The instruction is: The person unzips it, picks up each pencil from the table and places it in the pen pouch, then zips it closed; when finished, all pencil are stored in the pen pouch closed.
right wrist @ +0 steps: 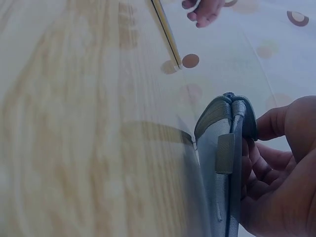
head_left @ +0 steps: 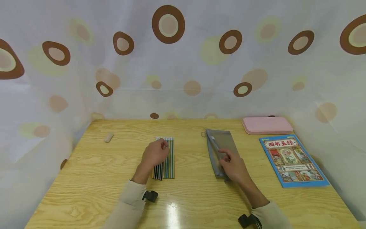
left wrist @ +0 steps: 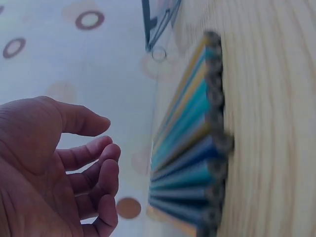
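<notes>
The pencils (head_left: 171, 162) lay side by side in a row on the table (head_left: 194, 203), their long axis running away from the person, and the left hand (head_left: 155, 153) hung just above them, so it was by far the nearer hand. Its grip was loose and narrow, fingers softly curled, thumb and fingertips slightly apart, with nothing between them; the left wrist view showed a gap between hand and pencils. The grey zip pouch (head_left: 228, 140) lay well apart to the right of the row, its long axis also running away but slanting to the left at the far end. There the right hand (head_left: 233, 167) pinched the pouch's raised zip edge between thumb and curled fingers.
</notes>
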{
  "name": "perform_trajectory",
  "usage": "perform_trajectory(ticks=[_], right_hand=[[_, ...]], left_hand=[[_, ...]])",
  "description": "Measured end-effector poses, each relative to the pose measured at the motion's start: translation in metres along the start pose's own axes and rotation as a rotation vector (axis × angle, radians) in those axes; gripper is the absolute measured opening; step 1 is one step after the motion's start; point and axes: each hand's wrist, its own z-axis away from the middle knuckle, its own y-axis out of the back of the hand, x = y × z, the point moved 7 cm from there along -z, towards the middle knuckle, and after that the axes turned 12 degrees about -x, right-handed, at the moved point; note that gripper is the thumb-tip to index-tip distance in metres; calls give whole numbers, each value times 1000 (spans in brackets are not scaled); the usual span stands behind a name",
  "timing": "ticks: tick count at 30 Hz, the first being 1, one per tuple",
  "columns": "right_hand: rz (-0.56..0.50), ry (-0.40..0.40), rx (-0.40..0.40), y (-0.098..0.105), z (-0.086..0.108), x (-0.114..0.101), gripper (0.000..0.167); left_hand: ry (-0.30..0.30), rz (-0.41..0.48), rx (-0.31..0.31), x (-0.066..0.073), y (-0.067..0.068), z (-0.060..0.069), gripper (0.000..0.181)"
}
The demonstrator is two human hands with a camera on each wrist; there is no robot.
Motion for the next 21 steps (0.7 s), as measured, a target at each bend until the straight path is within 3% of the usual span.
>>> perform_trajectory(ticks=[4,9,15,21], right_hand=[[-7,-3,12,2,1,0,39],[-10,-14,17,3,3,0,39],[-12,-10,29,3,3,-1,37],[0,9,36,3,3,-2,37]], left_hand=[[63,-25,14,-22,9,2,23],[131,-78,-5,-38,11,5,29],[189,-147,-20,-49,11,5,28],[205,-147,-14,-52,11,5,28]])
